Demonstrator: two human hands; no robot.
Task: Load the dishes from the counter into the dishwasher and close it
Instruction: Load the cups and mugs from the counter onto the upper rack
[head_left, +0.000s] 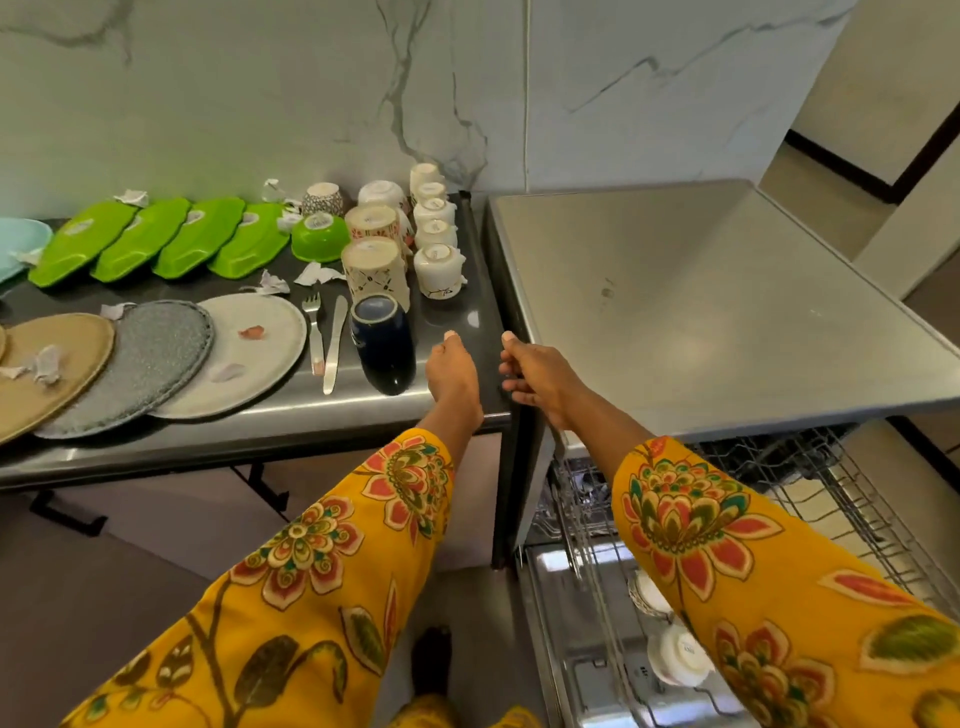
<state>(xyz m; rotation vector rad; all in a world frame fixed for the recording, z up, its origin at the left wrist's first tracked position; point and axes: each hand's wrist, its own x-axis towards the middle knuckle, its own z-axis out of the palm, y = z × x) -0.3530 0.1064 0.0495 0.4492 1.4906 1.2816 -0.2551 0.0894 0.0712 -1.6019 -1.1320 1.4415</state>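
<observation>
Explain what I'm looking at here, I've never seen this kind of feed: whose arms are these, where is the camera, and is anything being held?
There is one picture, taken by a wide-angle camera worn on a person's head and looking down, so the yellow floral sleeves are that person's own arms. No machine is involved. The left hand and right hand reach toward the right end of the steel counter; neither holds anything. On the counter lie three round plates, four green trays, a green bowl, upturned cups, a fork, a knife and a dark blue mug nearest the left hand, with paper scraps scattered around. Lower right, the dishwasher stands open, its rack pulled out, with two white cups visible inside.
</observation>
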